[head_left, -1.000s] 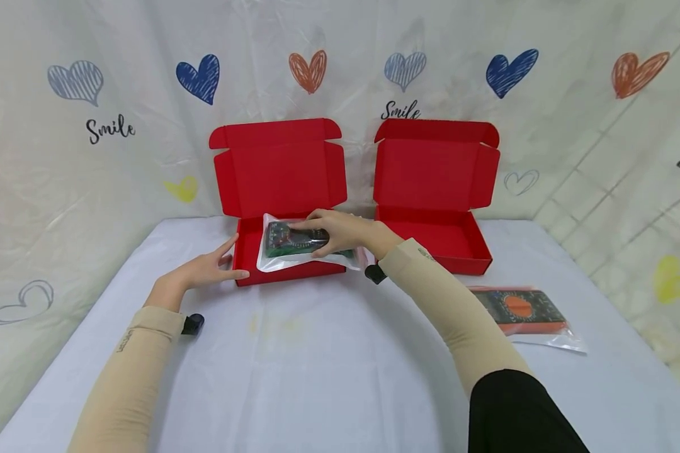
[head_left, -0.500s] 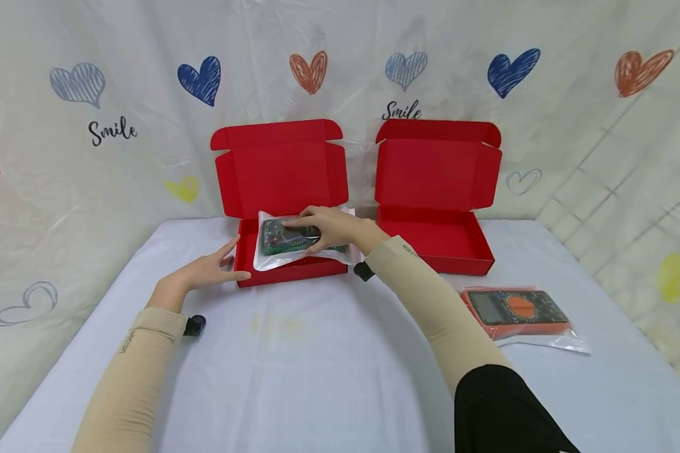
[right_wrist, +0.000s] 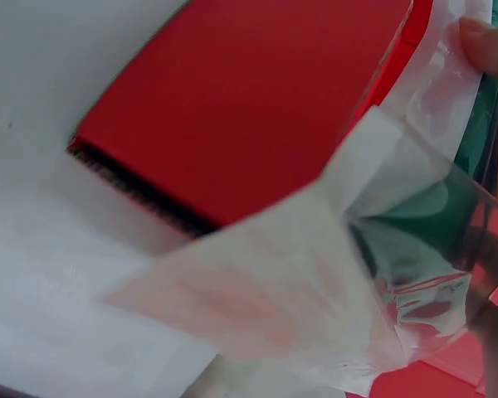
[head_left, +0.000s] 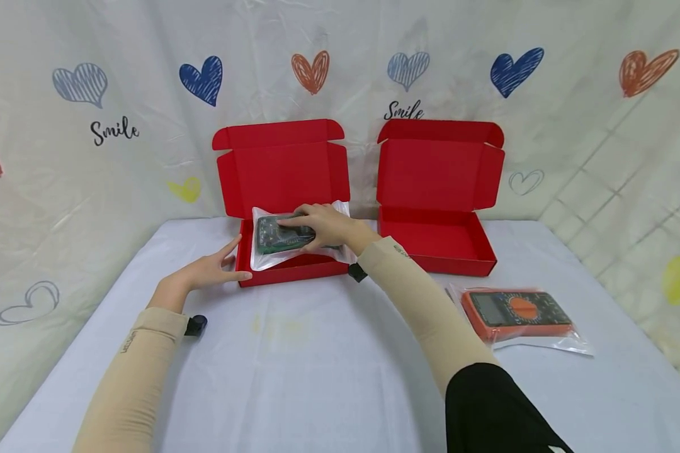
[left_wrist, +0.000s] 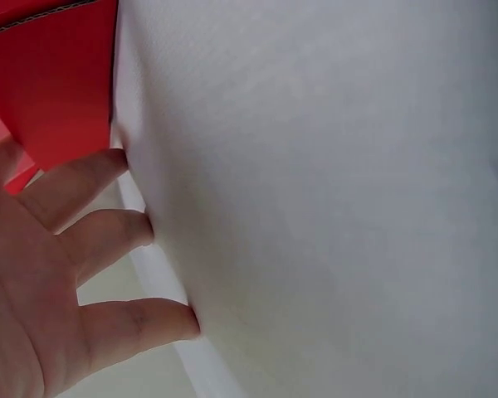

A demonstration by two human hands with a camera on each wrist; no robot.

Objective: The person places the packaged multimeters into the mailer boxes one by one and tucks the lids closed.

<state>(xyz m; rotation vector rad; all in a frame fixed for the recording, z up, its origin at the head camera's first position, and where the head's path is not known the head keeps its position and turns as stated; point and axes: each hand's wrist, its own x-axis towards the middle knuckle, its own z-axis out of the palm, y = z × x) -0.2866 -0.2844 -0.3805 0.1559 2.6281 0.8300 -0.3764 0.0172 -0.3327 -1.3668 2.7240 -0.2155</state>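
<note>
My right hand (head_left: 325, 225) grips a green multimeter (head_left: 272, 238) in a clear plastic bag from above, over the left red box (head_left: 294, 275). The bag lies slightly tilted at the box's opening, and a loose bag end (right_wrist: 266, 282) hangs past the box's outer wall in the right wrist view. At that box's left front corner rests my left hand (head_left: 206, 270), thumb and fingers spread along the walls. In the left wrist view its fingers (left_wrist: 141, 325) touch the white cloth beside the red cardboard (left_wrist: 58, 91).
A second red box (head_left: 439, 236) stands with its lid up to the right, nothing visible inside. An orange multimeter (head_left: 524, 308) in a clear bag lies on the white tablecloth (head_left: 317, 377) at the right. A heart-patterned curtain (head_left: 351, 63) hangs behind.
My right hand has moved left with the bagged green multimeter, which sits a little further into the left box. The left hand stays at the corner. The orange multimeter has come into fuller view.
</note>
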